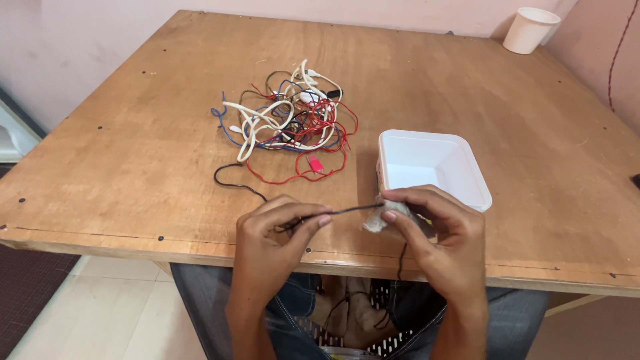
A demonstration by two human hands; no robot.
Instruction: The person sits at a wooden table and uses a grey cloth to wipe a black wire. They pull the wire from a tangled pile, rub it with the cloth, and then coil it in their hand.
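Left hand (280,230) pinches the black cable (347,211) taut so the right hand (433,227), fingers closed around a cloth (381,220), can grip it above the worktop (133,167).

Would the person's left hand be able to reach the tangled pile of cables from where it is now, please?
Probably yes: the left hand pinches a black cable near the table's front edge, and only bare wood lies between it and the tangled pile. It would have to release the cable first.
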